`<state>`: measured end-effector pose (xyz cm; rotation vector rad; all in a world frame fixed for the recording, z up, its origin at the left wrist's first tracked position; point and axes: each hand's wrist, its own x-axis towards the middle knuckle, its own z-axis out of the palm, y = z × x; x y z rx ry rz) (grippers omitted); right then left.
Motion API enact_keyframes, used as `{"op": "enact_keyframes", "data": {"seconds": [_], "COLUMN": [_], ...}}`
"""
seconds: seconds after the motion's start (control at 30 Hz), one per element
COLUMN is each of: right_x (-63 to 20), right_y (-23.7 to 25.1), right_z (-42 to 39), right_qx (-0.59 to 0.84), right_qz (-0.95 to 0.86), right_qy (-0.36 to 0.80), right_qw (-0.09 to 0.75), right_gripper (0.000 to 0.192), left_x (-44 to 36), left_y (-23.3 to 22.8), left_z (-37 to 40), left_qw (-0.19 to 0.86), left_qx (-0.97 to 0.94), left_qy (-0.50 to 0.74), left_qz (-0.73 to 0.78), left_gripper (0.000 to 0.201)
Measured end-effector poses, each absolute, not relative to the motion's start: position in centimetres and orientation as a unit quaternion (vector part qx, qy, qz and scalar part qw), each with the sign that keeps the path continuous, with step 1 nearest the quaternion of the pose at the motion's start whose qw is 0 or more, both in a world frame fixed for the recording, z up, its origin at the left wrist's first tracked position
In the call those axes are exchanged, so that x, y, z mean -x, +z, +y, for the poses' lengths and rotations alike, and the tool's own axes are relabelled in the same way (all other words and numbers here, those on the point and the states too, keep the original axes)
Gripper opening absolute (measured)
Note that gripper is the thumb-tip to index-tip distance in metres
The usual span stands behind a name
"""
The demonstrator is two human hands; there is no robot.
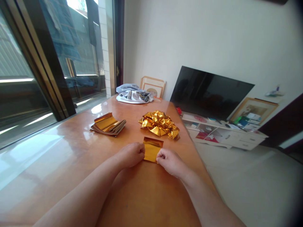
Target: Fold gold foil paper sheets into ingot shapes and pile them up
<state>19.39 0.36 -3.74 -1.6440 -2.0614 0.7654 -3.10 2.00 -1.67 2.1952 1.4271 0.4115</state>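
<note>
Small square gold foil sheet (152, 149) lies flat on the glossy orange-brown wooden counter (71, 151), near its right edge. Left hand (130, 154) has its grip closed, pinching the sheet's left edge; right hand (170, 162) has its grip closed, pinching the near right corner. Just beyond the sheet: heap of crumpled folded gold foil pieces (159, 123), close but not touching. Beyond-left of the sheet, well apart: flat stack of gold foil sheets (108, 124). Far beyond, at the counter's end: bundled grey-white cloth (133, 94), wooden picture frame (152, 86) behind it. Nothing between hands and sheet. Right of the sheet, off the counter: black flat TV screen (208, 93) on a cluttered low white cabinet (224, 132), pale floor. Left of it: dark-framed glass sliding door (42, 63).
</note>
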Motion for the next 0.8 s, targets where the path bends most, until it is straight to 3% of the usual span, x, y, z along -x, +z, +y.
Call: {"op": "enact_keyframes", "data": {"seconds": [0.8], "right_x": [-19.62], "right_y": [-4.61], "right_z": [0.67], "right_qx": [0.592], "right_qz": [-0.731], "right_qy": [0.271], "right_qw": [0.206], "right_gripper": [0.006], "left_x": [3.11], "left_y": [-2.21], "left_z": [2.12], "left_qw": [0.225], "left_qx": [-0.796], "left_qy": [0.159], "left_qz": [0.539], "left_gripper": [0.008]}}
